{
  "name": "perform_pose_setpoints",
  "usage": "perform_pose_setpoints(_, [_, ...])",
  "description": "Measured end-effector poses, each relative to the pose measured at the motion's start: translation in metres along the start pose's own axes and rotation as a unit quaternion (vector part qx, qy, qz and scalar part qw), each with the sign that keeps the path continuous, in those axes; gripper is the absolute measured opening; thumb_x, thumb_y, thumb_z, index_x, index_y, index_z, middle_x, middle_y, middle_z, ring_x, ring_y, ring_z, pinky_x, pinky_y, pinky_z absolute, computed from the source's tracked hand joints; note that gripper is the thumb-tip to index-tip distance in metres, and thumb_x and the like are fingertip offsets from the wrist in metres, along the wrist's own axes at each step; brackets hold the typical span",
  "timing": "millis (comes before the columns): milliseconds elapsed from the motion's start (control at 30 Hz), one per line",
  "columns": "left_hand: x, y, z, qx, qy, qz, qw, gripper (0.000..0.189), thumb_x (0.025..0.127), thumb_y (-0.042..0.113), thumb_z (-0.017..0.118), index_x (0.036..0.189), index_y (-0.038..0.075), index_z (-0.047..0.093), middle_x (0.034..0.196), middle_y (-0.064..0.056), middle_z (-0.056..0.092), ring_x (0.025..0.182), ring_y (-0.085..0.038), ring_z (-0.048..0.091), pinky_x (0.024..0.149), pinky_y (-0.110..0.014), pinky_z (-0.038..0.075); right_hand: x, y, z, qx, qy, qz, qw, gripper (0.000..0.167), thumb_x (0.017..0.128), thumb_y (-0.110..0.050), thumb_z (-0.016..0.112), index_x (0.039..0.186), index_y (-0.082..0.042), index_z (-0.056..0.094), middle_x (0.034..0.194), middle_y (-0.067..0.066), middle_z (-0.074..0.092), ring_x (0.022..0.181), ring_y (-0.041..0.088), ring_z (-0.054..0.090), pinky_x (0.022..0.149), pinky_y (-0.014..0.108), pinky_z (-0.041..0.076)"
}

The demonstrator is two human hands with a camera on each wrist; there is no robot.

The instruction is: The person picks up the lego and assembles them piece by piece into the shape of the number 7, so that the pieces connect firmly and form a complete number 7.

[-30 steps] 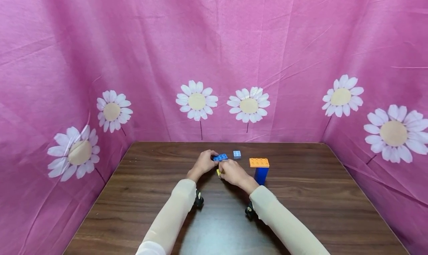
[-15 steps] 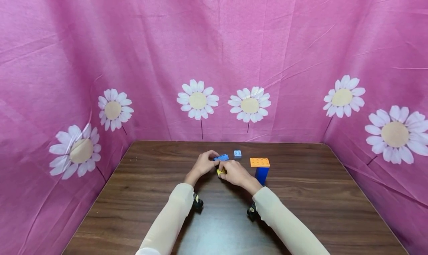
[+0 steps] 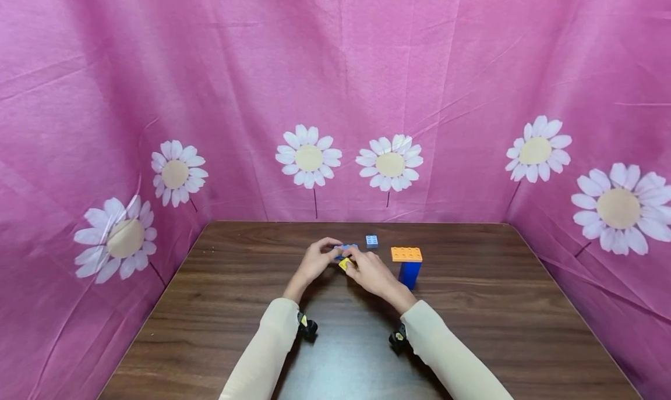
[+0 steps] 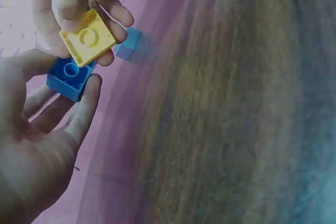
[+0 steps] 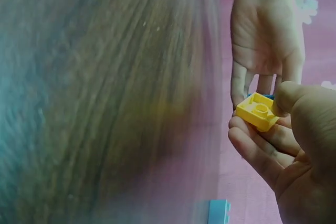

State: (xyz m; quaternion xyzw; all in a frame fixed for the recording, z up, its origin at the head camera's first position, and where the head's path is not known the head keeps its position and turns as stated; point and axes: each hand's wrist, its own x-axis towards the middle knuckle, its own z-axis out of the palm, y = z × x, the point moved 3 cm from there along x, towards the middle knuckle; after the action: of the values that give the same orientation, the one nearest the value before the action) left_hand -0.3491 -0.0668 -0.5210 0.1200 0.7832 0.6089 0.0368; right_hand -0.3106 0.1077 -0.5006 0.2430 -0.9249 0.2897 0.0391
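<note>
My left hand point(image 3: 313, 263) pinches a blue building brick point(image 4: 64, 83) between thumb and fingers, its hollow underside showing in the left wrist view. A smaller yellow brick point(image 3: 343, 264), square with one tube inside, is pinched in my right hand point(image 3: 372, 272). In both wrist views the yellow brick point(image 5: 257, 112) turns its hollow underside to the camera. The two bricks are close together; whether they touch, I cannot tell. Right-hand fingers cover part of the blue brick in the head view.
Behind the hands lies a light blue square brick point(image 3: 371, 241) on the wooden table point(image 3: 472, 318). To the right stands a dark blue column point(image 3: 410, 275) topped by an orange brick point(image 3: 406, 254). A pink flowered cloth point(image 3: 346, 85) hangs around the table's back and sides.
The yellow brick has tilted and moved slightly away from me, toward the blue brick. My right fingers now cover more of the blue brick. The light blue brick and the column have stayed put.
</note>
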Motion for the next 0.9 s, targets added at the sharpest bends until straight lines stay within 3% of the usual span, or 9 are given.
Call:
perform_pose_setpoints(167, [-0.008, 0.006, -0.003, -0.07, -0.005, 0.023, 0.9973, 0.03, 0.107, 0.016, 0.066, 0.128, -0.003, 0.072, 0.124, -0.023, 0.074, 0.098, -0.019, 0.075, 0.094, -0.051, 0.063, -0.003, -0.005, -0.005, 0.005, 0.03, -0.005, 0.9995, 0.022, 0.1, -0.01, 0.071, 0.121, -0.009, 0.069, 0.084, -0.005, 0.064, 0.066, 0.006, 0.051, 0.063, 0.024, 0.046])
perform_pose_setpoints(367, [-0.016, 0.014, -0.007, -0.077, 0.005, 0.029, 0.9966, 0.031, 0.107, 0.02, 0.067, 0.128, -0.001, 0.073, 0.124, -0.022, 0.074, 0.088, -0.013, 0.075, 0.097, -0.06, 0.059, -0.01, -0.011, -0.011, 0.034, 0.05, -0.008, 0.9982, 0.019, 0.098, -0.007, 0.075, 0.116, -0.012, 0.071, 0.099, -0.002, 0.069, 0.08, 0.01, 0.059, 0.073, 0.027, 0.055])
perform_pose_setpoints(500, [-0.02, 0.018, -0.008, -0.086, 0.009, 0.041, 0.9954, 0.031, 0.106, 0.019, 0.068, 0.13, -0.001, 0.073, 0.125, -0.02, 0.074, 0.089, -0.01, 0.073, 0.097, -0.063, 0.057, -0.015, -0.016, -0.015, 0.044, 0.059, -0.014, 0.9972, 0.018, 0.098, -0.008, 0.075, 0.116, -0.013, 0.072, 0.103, -0.002, 0.068, 0.086, 0.011, 0.062, 0.077, 0.029, 0.058])
perform_pose_setpoints(733, [-0.028, 0.024, -0.011, -0.085, 0.017, 0.045, 0.9952, 0.03, 0.105, 0.026, 0.069, 0.127, 0.006, 0.077, 0.127, -0.015, 0.076, 0.098, -0.011, 0.072, 0.1, -0.06, 0.057, -0.02, -0.029, -0.021, 0.043, 0.096, -0.025, 0.9941, 0.019, 0.098, -0.01, 0.077, 0.116, -0.014, 0.072, 0.108, 0.001, 0.076, 0.091, 0.013, 0.073, 0.08, 0.031, 0.062])
perform_pose_setpoints(900, [-0.035, 0.03, -0.011, -0.121, -0.008, 0.042, 0.9917, 0.038, 0.11, 0.025, 0.061, 0.135, -0.002, 0.069, 0.136, -0.022, 0.07, 0.104, -0.013, 0.074, 0.108, -0.058, 0.054, -0.022, -0.035, -0.024, 0.057, 0.148, -0.03, 0.9868, 0.02, 0.097, -0.009, 0.078, 0.115, -0.014, 0.071, 0.105, 0.003, 0.078, 0.088, 0.014, 0.074, 0.076, 0.029, 0.063])
